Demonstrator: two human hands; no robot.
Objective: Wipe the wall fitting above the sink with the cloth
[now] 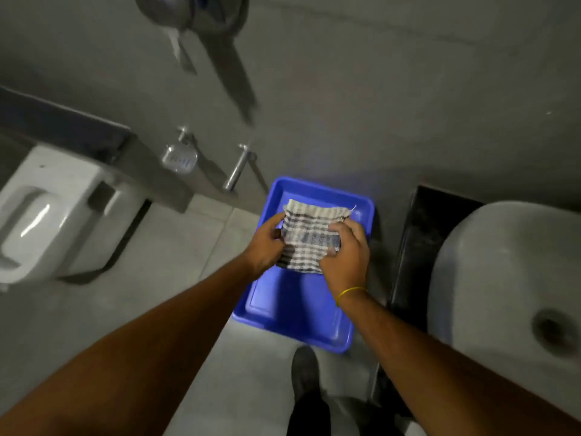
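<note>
Cloth (309,239) held flat by 2 hands over a blue tray (292,313).

Left hand (267,247) pinches the 9 o'clock edge and right hand (345,256) the 3 o'clock edge, fingers closed on the fabric. The spread likely readies a fold or pad for wiping, with the tray below to catch drips. Sink (490,278) sits at 3 o'clock. A blurred metal fitting (201,17) on the wall at 12 o'clock is untouched; whether it is the target, I cannot tell.
</note>
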